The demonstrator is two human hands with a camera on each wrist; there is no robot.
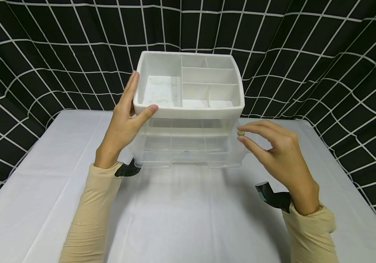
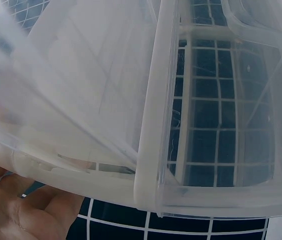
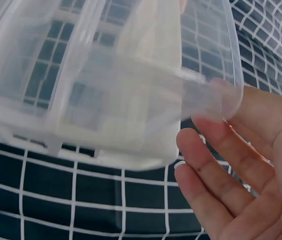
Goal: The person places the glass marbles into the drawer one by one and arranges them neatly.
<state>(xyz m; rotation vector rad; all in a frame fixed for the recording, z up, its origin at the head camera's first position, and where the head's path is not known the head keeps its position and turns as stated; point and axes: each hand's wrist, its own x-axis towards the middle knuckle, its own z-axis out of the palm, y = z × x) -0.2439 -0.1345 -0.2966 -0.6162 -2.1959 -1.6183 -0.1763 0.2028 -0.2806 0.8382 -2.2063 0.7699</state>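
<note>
A white-topped storage organizer [image 1: 192, 113] with clear drawers [image 1: 188, 146] below stands in the middle of the head view. At its left end my left hand [image 1: 122, 120] grips the top tray, thumb over the front rim and fingers along the side. Beside the organizer's right side, my right hand [image 1: 273, 149] pinches a small greenish piece [image 1: 241, 133], pebble-like in shape, between thumb and fingertips. In the right wrist view, the fingers of the right hand [image 3: 231, 170] are close to the clear drawer's corner [image 3: 231, 100]; the small piece is hidden there.
The top tray has several compartments, one large at left [image 1: 161, 89] and smaller ones at right. Under everything lies a white tablecloth [image 1: 181, 219]. A black curtain with a white grid [image 1: 76, 54] surrounds the table's back and sides. Black wrist devices [image 1: 273, 197] sit at both cuffs.
</note>
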